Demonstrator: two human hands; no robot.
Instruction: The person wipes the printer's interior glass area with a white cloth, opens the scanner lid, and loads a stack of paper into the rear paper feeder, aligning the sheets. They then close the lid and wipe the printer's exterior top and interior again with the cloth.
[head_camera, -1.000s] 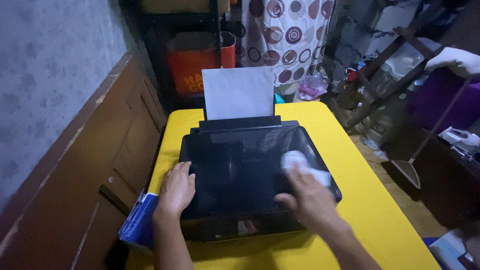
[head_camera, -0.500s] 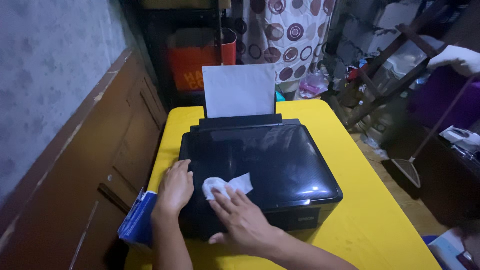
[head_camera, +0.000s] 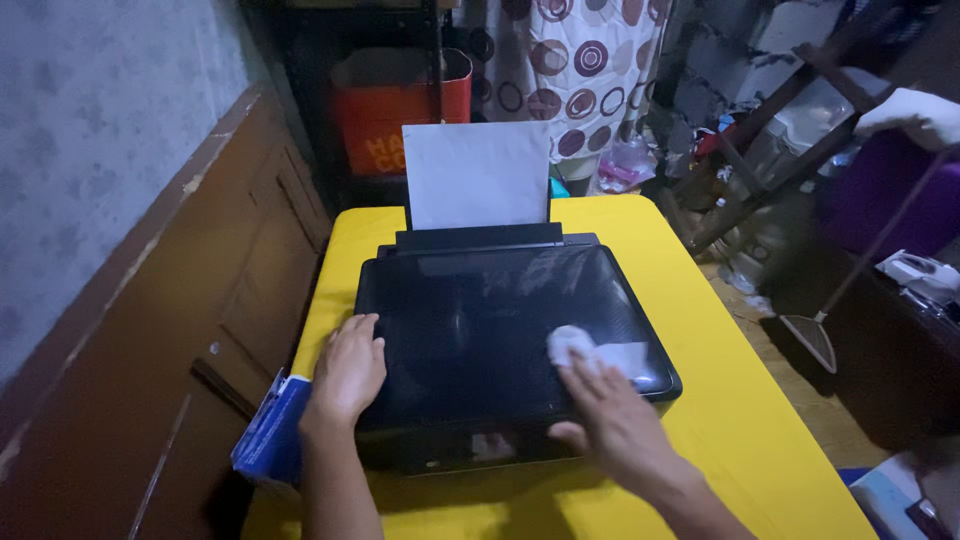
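1. Head view: black printer (head_camera: 510, 340) sitting on the yellow counter (head_camera: 740, 420), a white sheet (head_camera: 477, 175) standing upright in its rear feed.
2. Right hand (head_camera: 610, 425) laid flat on the glossy lid, fingers spread, pressing a small white wipe (head_camera: 580, 348) under the fingertips; not curled around it, just pinning it down.
3. Wipe now at the right half of the lid, near the right front corner; half a second ago at the left front, just beside the other hand, and a second ago over at the right again. Back and forth across the lid, then, so wiping judged well under way, with most of the surface already passed over.
4. Left hand (head_camera: 350, 368) open, palm down on the left front edge of the printer, steadying it; unmoved across all three moments.
5. Blue and white packet (head_camera: 268, 435) hanging off the counter's left edge beside the left wrist, same place as before.
6. Orange bin (head_camera: 400, 115) and dotted curtain (head_camera: 570, 70) behind the counter, a broom (head_camera: 815, 330) leaning at the right.
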